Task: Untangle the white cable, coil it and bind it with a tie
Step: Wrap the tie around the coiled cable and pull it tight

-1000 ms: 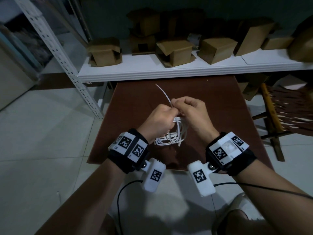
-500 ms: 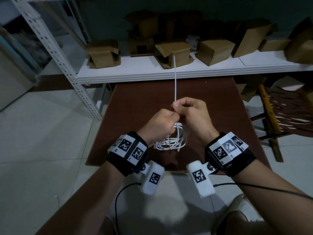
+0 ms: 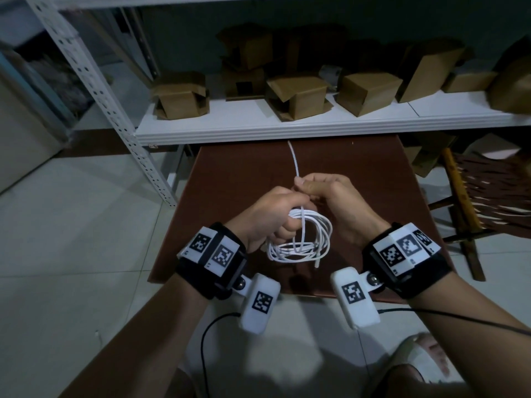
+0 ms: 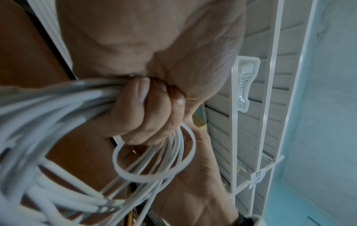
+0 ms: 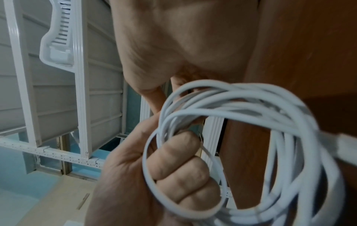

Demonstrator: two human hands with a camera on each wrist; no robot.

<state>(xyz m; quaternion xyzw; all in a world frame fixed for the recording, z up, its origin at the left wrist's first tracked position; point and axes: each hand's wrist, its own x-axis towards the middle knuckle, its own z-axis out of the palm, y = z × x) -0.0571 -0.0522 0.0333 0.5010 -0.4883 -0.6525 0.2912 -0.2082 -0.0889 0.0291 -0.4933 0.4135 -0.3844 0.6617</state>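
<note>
The white cable (image 3: 304,245) is wound into a loose coil that hangs over the brown table (image 3: 373,182). My left hand (image 3: 287,222) grips the top of the coil (image 4: 58,114) in a fist. A thin white tie (image 4: 154,169) loops around the gathered strands next to that fist, also seen as the tie (image 5: 148,172) in the right wrist view. My right hand (image 3: 301,186) pinches the tie's free tail (image 3: 293,159), which sticks up and away from me. A cable connector (image 5: 347,149) dangles at the coil's edge.
A white shelf (image 3: 287,124) with several cardboard boxes (image 3: 296,96) runs just behind the table. A perforated metal rack post (image 3: 100,90) slants at the left. A wooden chair (image 3: 474,202) stands to the right of the table. Pale floor tiles surround it.
The tie's tail leaned left a second ago, stood long and upright half a second ago, and now shows shorter above my right hand. Both hands stay together on the coil.
</note>
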